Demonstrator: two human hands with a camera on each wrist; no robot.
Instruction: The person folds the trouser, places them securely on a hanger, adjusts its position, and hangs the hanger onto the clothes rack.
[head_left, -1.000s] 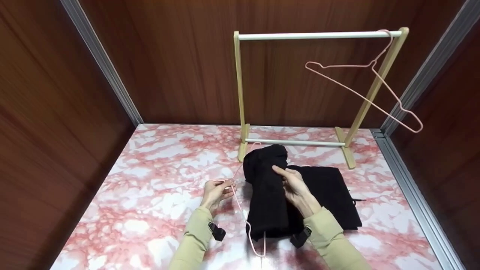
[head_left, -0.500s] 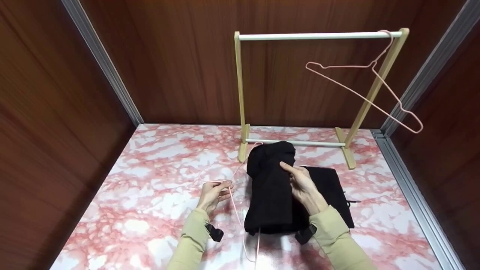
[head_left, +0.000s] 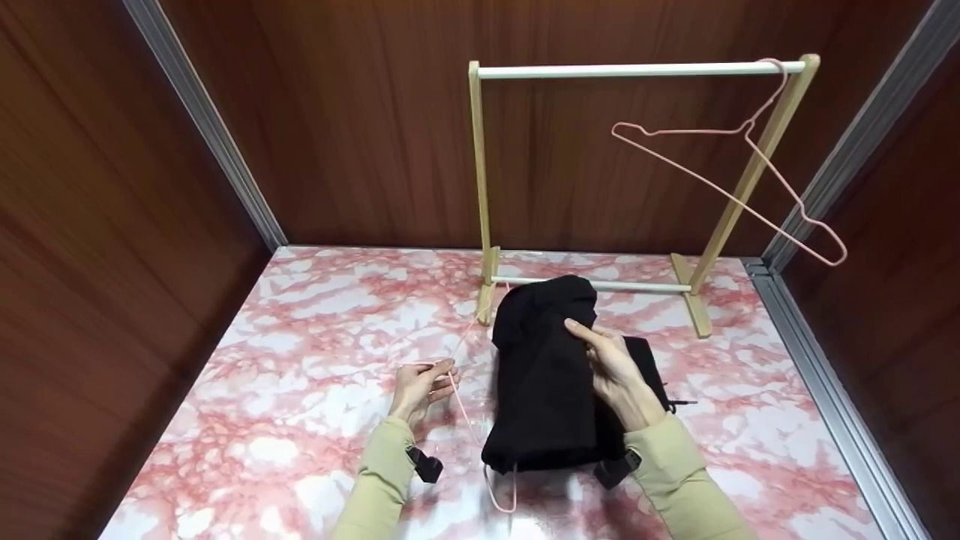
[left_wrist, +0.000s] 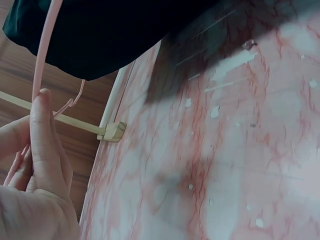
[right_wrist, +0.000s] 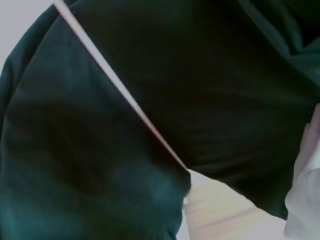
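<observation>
In the head view my left hand (head_left: 424, 386) pinches a thin pink clothes hanger (left_wrist: 43, 45) between thumb and fingers near its neck. The hanger is turned sideways, and its rounded near end (head_left: 504, 511) pokes out below the cloth. Black trousers (head_left: 547, 390) lie folded over the hanger's straight bar (right_wrist: 122, 87), which runs between two layers in the right wrist view. My right hand (head_left: 615, 367) grips the trousers' right side, thumb on top, other fingers mostly hidden. A drawstring end (head_left: 684, 403) sticks out at the right.
Behind the trousers stands a wooden clothes rack with a white rail (head_left: 600, 71). Another pink hanger (head_left: 697, 178) hangs at the rail's right end. The marbled red-white tabletop (head_left: 300, 360) is enclosed by brown wood-grain panels (head_left: 360, 150).
The right hand has drawn the cloth right and slightly up, so more lies over the bar and less shows beyond the hand. The left hand and hanger have shifted a little left.
</observation>
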